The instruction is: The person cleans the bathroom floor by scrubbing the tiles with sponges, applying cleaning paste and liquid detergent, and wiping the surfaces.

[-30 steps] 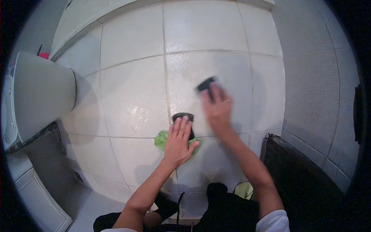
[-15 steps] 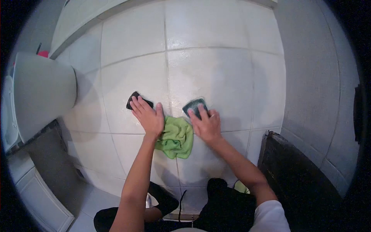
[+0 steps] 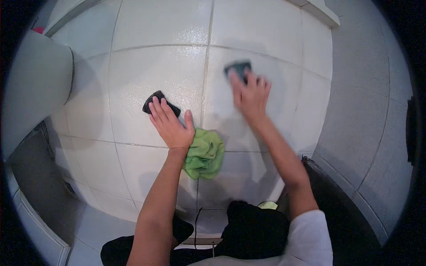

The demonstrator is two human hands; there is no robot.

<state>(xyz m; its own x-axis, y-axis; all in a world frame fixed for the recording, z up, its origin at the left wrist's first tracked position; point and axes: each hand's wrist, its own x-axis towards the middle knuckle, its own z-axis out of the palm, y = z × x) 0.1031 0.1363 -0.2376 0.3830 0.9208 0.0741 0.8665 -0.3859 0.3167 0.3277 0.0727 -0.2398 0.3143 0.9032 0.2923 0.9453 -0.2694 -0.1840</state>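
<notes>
My left hand (image 3: 171,124) lies flat with its fingers spread over a black pad (image 3: 160,103) on the white tiled floor (image 3: 155,71). Beside its wrist, a crumpled green cloth (image 3: 205,155) rests on the tiles. Farther forward and to the right, my right hand (image 3: 253,95) has its fingers on a dark green pad (image 3: 238,69) pressed to the floor. The right fingers and that pad are blurred by motion, and the fingertips partly cover the pad.
A white rounded fixture (image 3: 40,84) stands at the left, above a grey mat (image 3: 40,164). A dark panel (image 3: 341,208) rises at the lower right, beside the grey tiled wall (image 3: 359,97). A raised ledge (image 3: 321,13) runs at the top right.
My right hand has slid forward and slightly right with the dark green pad. My left hand remains on the black pad beside the green cloth. The camera view has shifted and tilted a little.
</notes>
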